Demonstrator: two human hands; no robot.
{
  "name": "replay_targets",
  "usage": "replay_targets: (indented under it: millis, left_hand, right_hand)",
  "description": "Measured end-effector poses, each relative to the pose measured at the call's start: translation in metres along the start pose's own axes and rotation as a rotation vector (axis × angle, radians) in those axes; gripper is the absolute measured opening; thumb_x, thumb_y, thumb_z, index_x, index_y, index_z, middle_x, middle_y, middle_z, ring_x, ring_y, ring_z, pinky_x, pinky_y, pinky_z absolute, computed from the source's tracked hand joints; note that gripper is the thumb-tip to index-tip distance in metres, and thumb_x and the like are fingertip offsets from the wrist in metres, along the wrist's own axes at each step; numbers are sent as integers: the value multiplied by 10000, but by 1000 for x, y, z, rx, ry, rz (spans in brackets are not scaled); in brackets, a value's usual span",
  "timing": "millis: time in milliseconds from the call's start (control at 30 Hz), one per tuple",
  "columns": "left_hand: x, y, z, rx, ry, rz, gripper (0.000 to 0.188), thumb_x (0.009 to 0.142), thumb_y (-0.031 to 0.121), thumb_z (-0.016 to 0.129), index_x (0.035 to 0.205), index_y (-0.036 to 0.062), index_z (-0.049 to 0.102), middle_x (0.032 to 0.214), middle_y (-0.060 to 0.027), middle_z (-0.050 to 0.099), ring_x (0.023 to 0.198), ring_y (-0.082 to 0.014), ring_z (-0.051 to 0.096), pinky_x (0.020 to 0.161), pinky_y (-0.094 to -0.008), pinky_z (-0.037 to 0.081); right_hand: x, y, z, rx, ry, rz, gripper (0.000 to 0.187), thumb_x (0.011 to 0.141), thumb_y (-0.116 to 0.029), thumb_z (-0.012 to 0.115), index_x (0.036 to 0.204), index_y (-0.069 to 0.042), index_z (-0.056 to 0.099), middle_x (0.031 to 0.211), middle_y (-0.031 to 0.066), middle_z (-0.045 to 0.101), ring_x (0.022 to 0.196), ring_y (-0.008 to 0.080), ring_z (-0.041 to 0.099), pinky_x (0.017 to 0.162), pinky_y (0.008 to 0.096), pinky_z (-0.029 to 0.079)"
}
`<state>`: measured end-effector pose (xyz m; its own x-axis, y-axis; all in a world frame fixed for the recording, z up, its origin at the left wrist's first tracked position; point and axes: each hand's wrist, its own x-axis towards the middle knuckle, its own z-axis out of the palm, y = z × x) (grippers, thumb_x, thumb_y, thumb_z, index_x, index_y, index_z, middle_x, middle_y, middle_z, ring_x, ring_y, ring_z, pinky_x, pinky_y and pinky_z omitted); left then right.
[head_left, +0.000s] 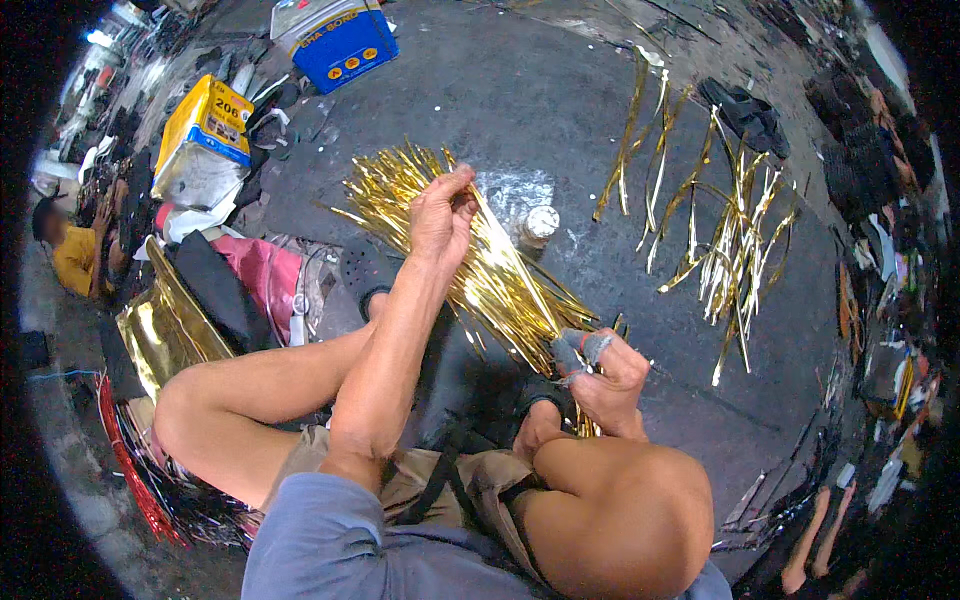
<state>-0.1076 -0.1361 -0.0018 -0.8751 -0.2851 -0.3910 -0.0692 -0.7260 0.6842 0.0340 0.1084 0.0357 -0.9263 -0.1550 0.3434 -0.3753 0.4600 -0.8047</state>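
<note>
A thick bundle of shiny gold foil strips (480, 260) lies fanned across the dark floor in front of me. My left hand (440, 215) reaches out over the far end of the bundle and pinches a few strips between fingers and thumb. My right hand (605, 375), with cloth tape wrapped round two fingertips, grips the near, gathered end of the same bundle above my bent knee. I sit cross-legged on the floor, with both knees in view.
Loose gold strips (720, 240) lie spread to the right. A small capped jar (538, 225) stands behind the bundle. A blue box (345, 45), a yellow box (205, 135), folded gold foil sheet (165, 330), pink cloth and a sandal sit left. Another person (70, 250) crouches far left.
</note>
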Motion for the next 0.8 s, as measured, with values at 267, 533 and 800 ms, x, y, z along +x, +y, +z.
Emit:
replay_targets:
  millis: [267, 533, 800]
  left_hand:
    - [-35, -40, 32, 191, -148, -191, 142, 894, 93, 705, 1003, 58, 621, 950, -17, 640, 865, -91, 605, 660, -222, 482]
    - [-81, -147, 97, 300, -233, -465, 167, 897, 154, 727, 896, -5, 676, 797, -58, 682, 716, -108, 637, 602, -243, 503]
    - [48, -278, 112, 1368, -735, 862, 166, 793, 37, 635, 954, 25, 669, 931, -120, 674, 916, -304, 642, 778, -385, 528]
  right_hand:
    - [-32, 28, -20, 213, 42, 671, 114, 868, -64, 709, 975, -29, 688, 816, -24, 667, 713, 51, 572, 590, 237, 453]
    - [-142, -13, -99, 241, 629, 999, 468, 825, 51, 607, 1271, -57, 518, 1036, 75, 678, 744, 120, 602, 583, 250, 451]
    - [-270, -10, -76, 28, 844, 1266, 416, 820, -8, 655, 1222, -40, 557, 1075, 95, 658, 857, 156, 604, 695, 300, 470]
